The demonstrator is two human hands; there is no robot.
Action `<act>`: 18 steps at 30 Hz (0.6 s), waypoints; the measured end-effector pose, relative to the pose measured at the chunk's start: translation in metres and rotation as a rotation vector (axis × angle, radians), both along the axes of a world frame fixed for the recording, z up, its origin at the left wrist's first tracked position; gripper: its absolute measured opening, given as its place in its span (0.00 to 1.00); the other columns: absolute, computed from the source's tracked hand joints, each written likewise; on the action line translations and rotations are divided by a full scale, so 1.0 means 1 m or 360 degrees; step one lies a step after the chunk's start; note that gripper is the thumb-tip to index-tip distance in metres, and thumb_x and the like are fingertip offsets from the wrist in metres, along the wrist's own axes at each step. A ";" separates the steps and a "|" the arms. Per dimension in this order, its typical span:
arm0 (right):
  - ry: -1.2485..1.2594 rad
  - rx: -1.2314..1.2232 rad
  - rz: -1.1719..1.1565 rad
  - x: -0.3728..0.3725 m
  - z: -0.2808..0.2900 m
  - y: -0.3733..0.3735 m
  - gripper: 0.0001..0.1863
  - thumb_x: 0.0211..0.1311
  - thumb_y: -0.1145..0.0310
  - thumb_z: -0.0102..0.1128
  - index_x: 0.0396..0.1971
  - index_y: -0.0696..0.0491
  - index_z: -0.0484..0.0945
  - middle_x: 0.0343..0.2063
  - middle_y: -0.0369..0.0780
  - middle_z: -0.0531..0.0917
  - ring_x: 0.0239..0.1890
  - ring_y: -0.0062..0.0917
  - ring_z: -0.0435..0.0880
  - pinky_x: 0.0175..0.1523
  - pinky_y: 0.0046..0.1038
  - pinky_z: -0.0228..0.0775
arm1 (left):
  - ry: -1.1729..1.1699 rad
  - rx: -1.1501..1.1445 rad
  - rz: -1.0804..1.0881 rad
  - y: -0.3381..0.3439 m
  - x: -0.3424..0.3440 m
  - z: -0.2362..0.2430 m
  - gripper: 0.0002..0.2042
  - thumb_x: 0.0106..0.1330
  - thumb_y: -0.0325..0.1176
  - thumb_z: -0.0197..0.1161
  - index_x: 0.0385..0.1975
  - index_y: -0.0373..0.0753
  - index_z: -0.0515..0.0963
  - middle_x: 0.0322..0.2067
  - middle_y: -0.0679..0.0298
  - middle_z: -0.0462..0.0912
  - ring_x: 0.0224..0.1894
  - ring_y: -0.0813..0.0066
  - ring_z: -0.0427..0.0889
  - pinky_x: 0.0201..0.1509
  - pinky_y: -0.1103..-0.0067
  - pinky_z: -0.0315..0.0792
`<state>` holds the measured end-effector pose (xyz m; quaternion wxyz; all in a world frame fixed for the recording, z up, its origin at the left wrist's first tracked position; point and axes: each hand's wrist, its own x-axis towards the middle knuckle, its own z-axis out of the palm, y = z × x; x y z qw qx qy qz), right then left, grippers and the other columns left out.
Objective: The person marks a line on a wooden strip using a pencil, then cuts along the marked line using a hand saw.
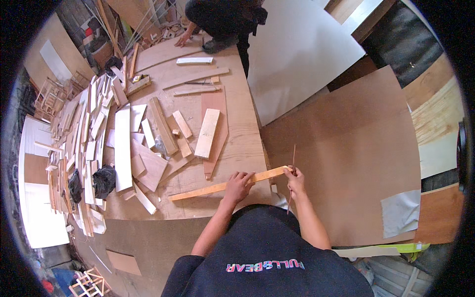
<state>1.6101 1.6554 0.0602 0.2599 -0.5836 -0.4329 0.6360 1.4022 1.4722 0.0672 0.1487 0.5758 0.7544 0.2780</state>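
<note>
A long, narrow wooden strip (208, 188) lies across the near edge of the plywood worktable (242, 133), running from lower left to upper right. My left hand (238, 184) presses down on the strip near its middle. My right hand (295, 180) sits at the strip's right end and holds a thin pencil-like stick (293, 163) that points up over a large brown board (356, 148).
Many wood offcuts and planks (118, 143) cover the table's left half, with a pale short plank (207, 132) near its middle. Another person (222, 20) bends over the far end. A white panel (302, 54) leans beyond the brown board. Two black bags (104, 180) lie among the scraps.
</note>
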 end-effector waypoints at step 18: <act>0.0617 0.0571 0.0845 0.001 0.210 -0.015 0.19 0.65 0.62 0.76 0.53 0.51 0.86 0.36 0.31 0.85 0.17 0.03 0.65 0.20 0.11 0.55 | -0.0723 0.0037 0.0305 -0.084 0.058 0.182 0.22 0.78 0.40 0.60 0.68 0.43 0.75 0.36 0.48 0.86 0.38 0.63 0.85 0.48 0.70 0.78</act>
